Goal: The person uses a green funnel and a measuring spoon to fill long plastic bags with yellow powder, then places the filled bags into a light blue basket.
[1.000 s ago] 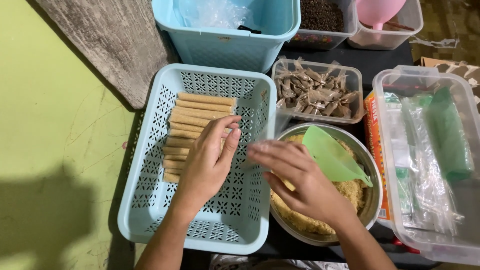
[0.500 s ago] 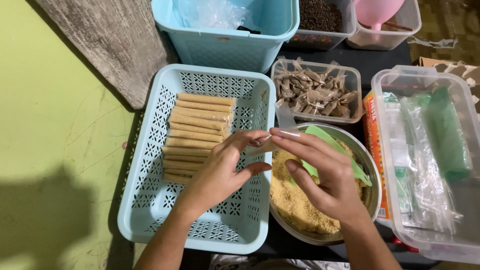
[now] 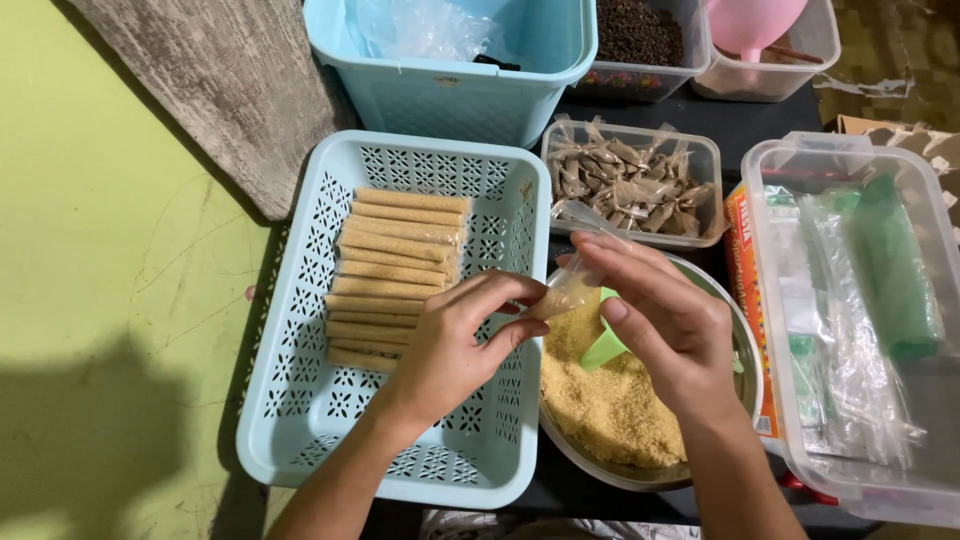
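Note:
My left hand (image 3: 455, 345) and my right hand (image 3: 665, 325) together pinch a small clear plastic tube bag (image 3: 567, 292) partly filled with tan crumbs. They hold it over the near edge of a metal bowl (image 3: 745, 365) of yellow-tan crumbs (image 3: 610, 400). A green scoop (image 3: 605, 348) lies in the crumbs, mostly hidden by my right hand. To the left, a light blue perforated basket (image 3: 300, 410) holds a row of several filled tan tubes (image 3: 395, 270).
A clear tub of small twisted packets (image 3: 630, 180) sits behind the bowl. A clear box with plastic bags and a green roll (image 3: 860, 300) stands at right. A deep blue basket (image 3: 450, 70), a tub of dark grains (image 3: 640, 35) and a pink scoop (image 3: 755, 22) are at the back.
My left hand left the row of tubes in the basket and came to the bowl. Both hands now hold a small bag; the green scoop dropped from my right hand into the crumbs.

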